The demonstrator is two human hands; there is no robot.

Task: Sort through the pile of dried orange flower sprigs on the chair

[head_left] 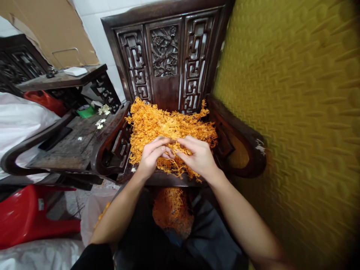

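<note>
A heap of orange, stringy dried strands [157, 123] lies on the seat of a dark carved wooden chair [165, 56]. My left hand [153, 155] and my right hand [198, 155] meet over the front of the heap, fingertips pinched together on a small tuft of the strands. A second, smaller pile of the same orange strands [171, 210] rests lower down, between my forearms, on dark cloth over my lap.
A yellow textured wall [295, 112] stands close on the right. Left of the chair sits a dark wooden side table [75, 146] with small white flowers [101, 122] and a green container [86, 111]. A red plastic stool [28, 213] and white sacks [19, 120] are at the left.
</note>
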